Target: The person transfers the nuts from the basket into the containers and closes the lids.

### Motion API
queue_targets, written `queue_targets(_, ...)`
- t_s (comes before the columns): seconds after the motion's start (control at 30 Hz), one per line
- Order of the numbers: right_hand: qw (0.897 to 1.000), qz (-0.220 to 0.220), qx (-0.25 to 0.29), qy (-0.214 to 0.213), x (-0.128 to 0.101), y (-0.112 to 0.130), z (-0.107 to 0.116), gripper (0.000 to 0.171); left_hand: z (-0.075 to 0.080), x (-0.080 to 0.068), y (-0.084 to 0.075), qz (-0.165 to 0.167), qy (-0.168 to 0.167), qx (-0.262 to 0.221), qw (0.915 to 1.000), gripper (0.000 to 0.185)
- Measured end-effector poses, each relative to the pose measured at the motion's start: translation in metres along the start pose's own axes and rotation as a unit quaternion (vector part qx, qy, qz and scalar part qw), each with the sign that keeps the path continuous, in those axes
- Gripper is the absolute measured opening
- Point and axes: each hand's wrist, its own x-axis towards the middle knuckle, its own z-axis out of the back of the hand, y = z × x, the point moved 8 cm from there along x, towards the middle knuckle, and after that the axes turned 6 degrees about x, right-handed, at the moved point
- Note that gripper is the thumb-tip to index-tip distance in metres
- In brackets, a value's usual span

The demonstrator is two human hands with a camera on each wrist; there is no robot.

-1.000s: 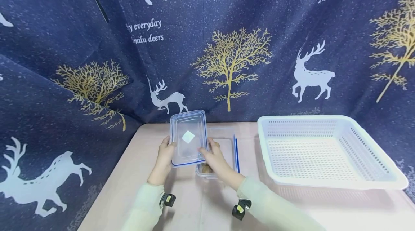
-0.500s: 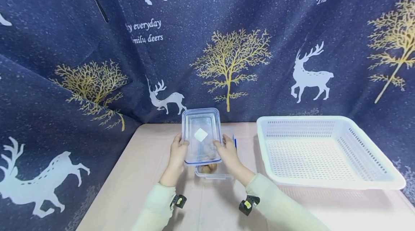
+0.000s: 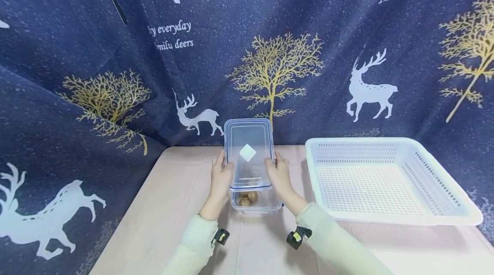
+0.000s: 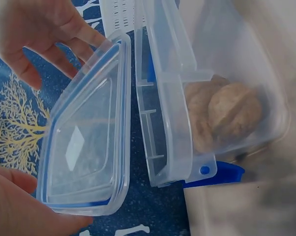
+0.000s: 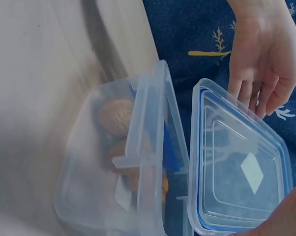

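Observation:
My left hand (image 3: 221, 179) and right hand (image 3: 280, 177) grip opposite sides of a clear plastic container lid (image 3: 252, 170), thumbs on its face. The lid has a blue seal round its rim and a white diamond-shaped sticker. It is tilted, its far end raised, and overlaps most of the container in the head view. Below it stands a clear plastic food container (image 3: 266, 209) with several brown walnuts (image 3: 248, 198) inside. A blue clip (image 4: 217, 174) shows at the container's side in the left wrist view. That view also shows a gap between lid and container rim.
A large white slotted plastic basket (image 3: 370, 219) stands to the right on the pale pink table (image 3: 166, 206). Behind the table hangs a dark blue cloth (image 3: 216, 73) printed with deer and golden trees.
Both hands have carried the lid to the right and slightly up, from the container's left side to over it. The lid has straightened, and more walnuts show at the container's front.

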Motion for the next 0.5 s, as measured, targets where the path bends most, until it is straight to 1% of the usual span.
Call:
queue_targets(0.13,0.999,0.025,-0.022,-0.016,0.004,0.005,0.003,0.056,0.000,-0.001,-0.004,-0.021,-0.013,0.008,0.9997,0.055)
queue_targets(0.27,0.999,0.042,-0.025,-0.023,0.005,0.009,0.005,0.054,0.001,-0.003,-0.006,-0.022,-0.018,0.011,0.9995,0.055)
queue_targets(0.37,0.998,0.054,-0.020,-0.025,0.006,0.012,0.006,0.053,0.002,-0.004,-0.007,-0.016,-0.018,0.010,0.9997,0.054)
queue_targets(0.5,0.998,0.065,-0.001,-0.011,0.007,0.016,0.005,0.053,0.003,-0.005,-0.008,-0.014,-0.012,0.006,0.9998,0.053)
